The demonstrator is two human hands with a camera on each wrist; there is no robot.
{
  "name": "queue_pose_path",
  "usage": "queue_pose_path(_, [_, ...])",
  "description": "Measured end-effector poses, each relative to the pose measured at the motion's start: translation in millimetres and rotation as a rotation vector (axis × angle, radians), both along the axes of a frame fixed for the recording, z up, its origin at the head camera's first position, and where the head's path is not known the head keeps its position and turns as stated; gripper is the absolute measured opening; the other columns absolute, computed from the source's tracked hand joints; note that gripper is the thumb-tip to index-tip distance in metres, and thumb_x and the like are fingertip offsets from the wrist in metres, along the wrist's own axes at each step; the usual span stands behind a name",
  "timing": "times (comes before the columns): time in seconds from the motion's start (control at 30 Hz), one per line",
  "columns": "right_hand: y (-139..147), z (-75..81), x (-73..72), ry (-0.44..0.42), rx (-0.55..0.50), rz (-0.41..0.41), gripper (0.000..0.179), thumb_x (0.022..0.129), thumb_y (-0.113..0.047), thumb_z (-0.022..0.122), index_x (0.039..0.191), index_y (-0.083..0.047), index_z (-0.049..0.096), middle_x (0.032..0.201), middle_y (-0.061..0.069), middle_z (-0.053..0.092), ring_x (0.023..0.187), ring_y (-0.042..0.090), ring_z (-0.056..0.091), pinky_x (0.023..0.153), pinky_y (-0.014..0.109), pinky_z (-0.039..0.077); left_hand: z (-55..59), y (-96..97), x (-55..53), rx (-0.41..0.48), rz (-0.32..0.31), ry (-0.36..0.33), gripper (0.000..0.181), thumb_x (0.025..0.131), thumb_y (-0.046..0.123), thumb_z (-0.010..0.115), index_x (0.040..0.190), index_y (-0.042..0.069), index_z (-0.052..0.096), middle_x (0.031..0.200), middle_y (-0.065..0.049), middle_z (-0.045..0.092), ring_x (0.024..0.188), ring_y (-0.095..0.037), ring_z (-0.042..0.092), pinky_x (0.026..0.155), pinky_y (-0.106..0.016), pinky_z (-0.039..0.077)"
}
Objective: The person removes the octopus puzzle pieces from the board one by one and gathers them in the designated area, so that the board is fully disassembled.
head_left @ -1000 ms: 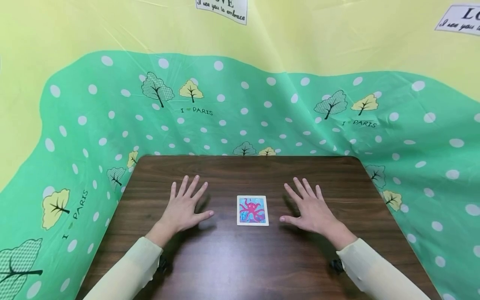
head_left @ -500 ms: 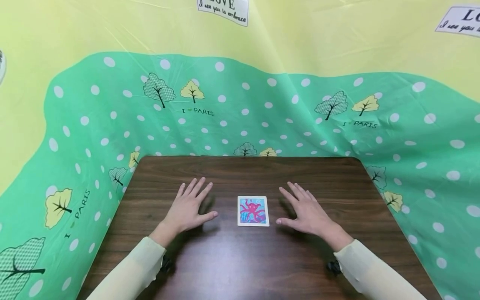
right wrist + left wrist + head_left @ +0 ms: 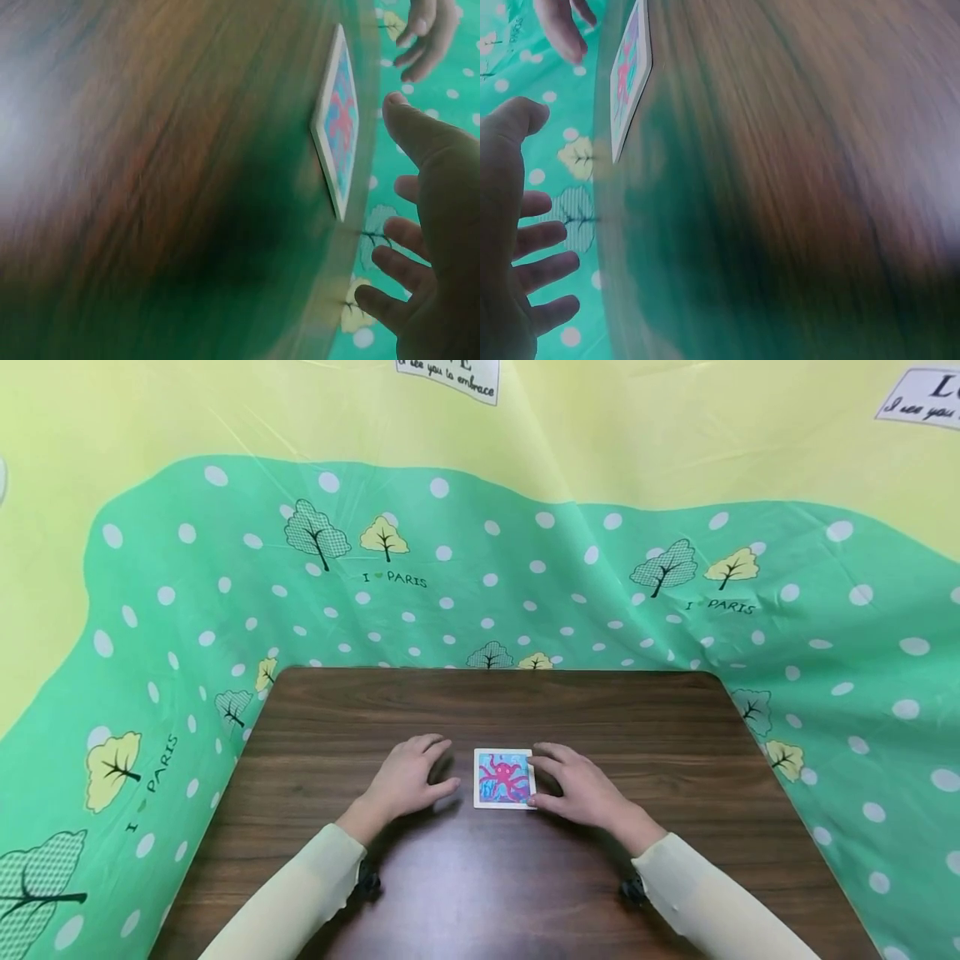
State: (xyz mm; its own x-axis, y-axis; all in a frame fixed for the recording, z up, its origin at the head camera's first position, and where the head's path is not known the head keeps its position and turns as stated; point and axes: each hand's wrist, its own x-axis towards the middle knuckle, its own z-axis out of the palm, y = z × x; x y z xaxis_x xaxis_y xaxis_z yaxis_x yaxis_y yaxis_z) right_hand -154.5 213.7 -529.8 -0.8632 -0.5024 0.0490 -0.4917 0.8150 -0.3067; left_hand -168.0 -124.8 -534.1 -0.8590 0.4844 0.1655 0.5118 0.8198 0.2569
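Note:
A flat square card [image 3: 504, 779] with a pink octopus on blue and a white border lies on the dark wooden table [image 3: 465, 877]. My left hand [image 3: 405, 777] hovers to its left, a gap away, fingers loosely bent and thumb apart. On the other side my right hand [image 3: 581, 789] reaches the card's right edge in the head view, fingertips overlapping it. The right wrist view has my right hand [image 3: 450, 217] above the table, thumb spread, apart from the card [image 3: 341, 127]. Neither hand holds anything.
A green and yellow cloth [image 3: 420, 610] with white dots and printed trees hangs behind and beside the table. Dark straps with small devices [image 3: 633, 890] sit at both wrists, under pale sleeves [image 3: 300, 885].
Both hands have moved inward toward the card from either side, and their spread fingers have drawn closer together and bent. The card stays in place.

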Motion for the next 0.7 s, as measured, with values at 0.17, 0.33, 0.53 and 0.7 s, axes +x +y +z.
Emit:
queue_pose_path(0.17, [-15,-8.9,-1.4,-0.009,0.011,0.027,0.069,0.084,-0.059,0.077,0.139,-0.019,0.064,0.151,0.009,0.053,0.138,0.031,0.051,0.11,0.056,0.044,-7.9,20.0,-3.0,-0.005,-0.015,-0.083,0.071,0.092,0.059,0.064,0.143,0.01,0.059,0.142,-0.008,0.06,0.131,-0.028,0.056,0.108,-0.051,0.047])
queue_pose_path(0.33, [-24,-15.3,-2.9,-0.022,0.015,0.033,0.069,0.085,-0.061,0.076,0.14,-0.021,0.064,0.15,0.008,0.053,0.138,0.031,0.05,0.111,0.057,0.042,-11.2,38.3,-4.1,0.004,-0.03,-0.126,0.07,0.092,0.058,0.064,0.143,0.011,0.059,0.14,-0.007,0.061,0.13,-0.028,0.057,0.107,-0.052,0.047])
queue_pose_path(0.53, [-29,-20.3,-3.6,-0.031,0.023,0.037,0.067,0.086,-0.061,0.075,0.138,-0.021,0.065,0.15,0.008,0.054,0.139,0.032,0.05,0.112,0.057,0.041,-15.6,51.2,-8.4,0.006,-0.03,-0.143,0.07,0.093,0.057,0.063,0.144,0.009,0.058,0.14,-0.008,0.061,0.131,-0.028,0.056,0.106,-0.053,0.047])
queue_pose_path(0.7, [-31,-22.6,-4.0,-0.026,0.036,0.049,0.064,0.086,-0.061,0.074,0.136,-0.021,0.067,0.147,0.007,0.055,0.138,0.031,0.05,0.112,0.055,0.041,-17.3,53.2,-12.1,0.001,-0.027,-0.154,0.068,0.094,0.055,0.063,0.144,0.009,0.058,0.141,-0.008,0.06,0.131,-0.029,0.056,0.107,-0.054,0.047])
